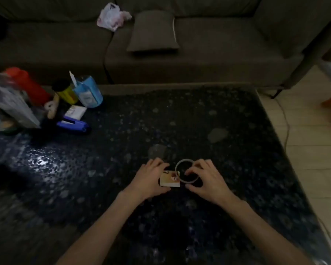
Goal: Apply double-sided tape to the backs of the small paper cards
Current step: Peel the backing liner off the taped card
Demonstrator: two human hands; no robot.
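A small stack of paper cards (170, 181), tan with a picture on top, lies on the dark speckled table (122, 150) near its front middle. My left hand (151, 178) grips the stack from the left, fingers curled over its far edge. Just right of the cards lies a thin ring of double-sided tape (186, 171), its left side touching the stack. My right hand (204, 180) holds the ring, with curled fingers on its right side and inside it and the thumb at its near edge.
At the table's back left stand a red bottle (27, 85), a yellow can (66, 92), a blue tissue canister (89, 92), a blue stapler (74, 125), a small white box (75, 111) and a bag. A sofa (180, 54) runs behind. A cable (287, 131) lies on the floor to the right.
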